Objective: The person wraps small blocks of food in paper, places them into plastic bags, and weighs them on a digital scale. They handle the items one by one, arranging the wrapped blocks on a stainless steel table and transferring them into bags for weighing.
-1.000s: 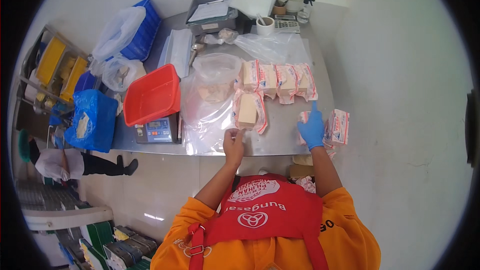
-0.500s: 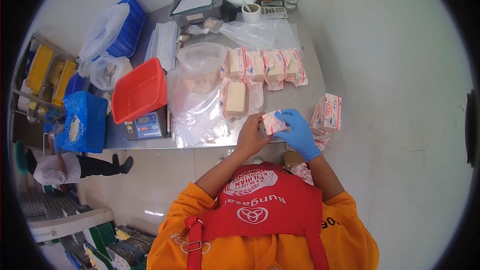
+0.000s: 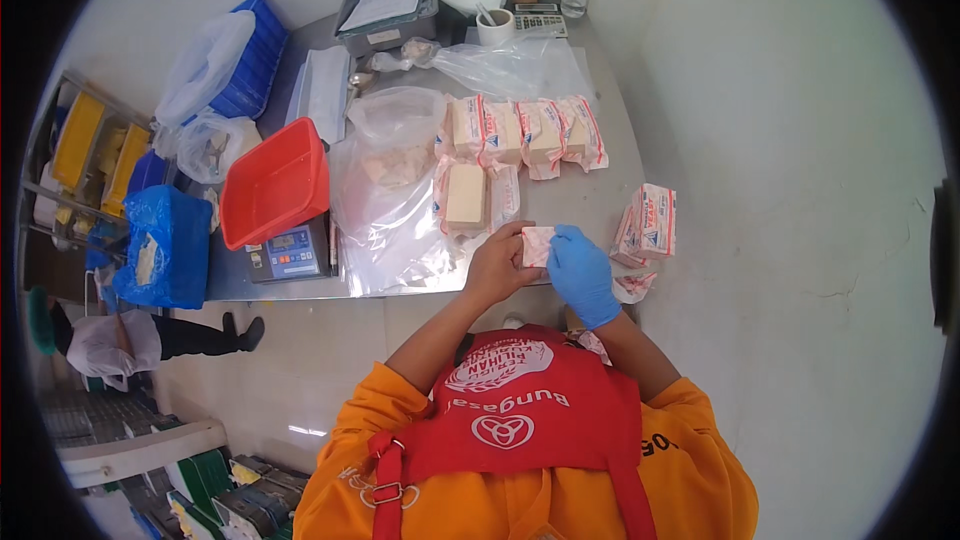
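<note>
Close to the front edge of the steel table (image 3: 626, 155), my bare left hand (image 3: 495, 265) and my right hand (image 3: 580, 275), in a blue glove, both grip a small paper-wrapped block (image 3: 536, 245), fingers closed on it. Just beyond, a pale, bare-topped block (image 3: 465, 195) lies on its opened red-printed wrapper. Behind it stands a row of several pale blocks in partly opened wrappers (image 3: 545, 138). Right of my gloved hand, wrapped blocks (image 3: 655, 220) are stacked near loose paper.
Clear plastic sheets (image 3: 380, 210), a red tray (image 3: 273, 180) on a scale (image 3: 290, 257), blue crates (image 3: 245, 60) and bags (image 3: 165, 250) cover the left. A grey bin (image 3: 385, 25), mug (image 3: 495, 28) and spray bottle (image 3: 575, 0) stand behind. Another person (image 3: 115, 340) is at the far left.
My gloved hand has brought a wrapped block from the right to meet my left hand, which moved slightly rightward and up. In the last half second the block has turned slightly.
</note>
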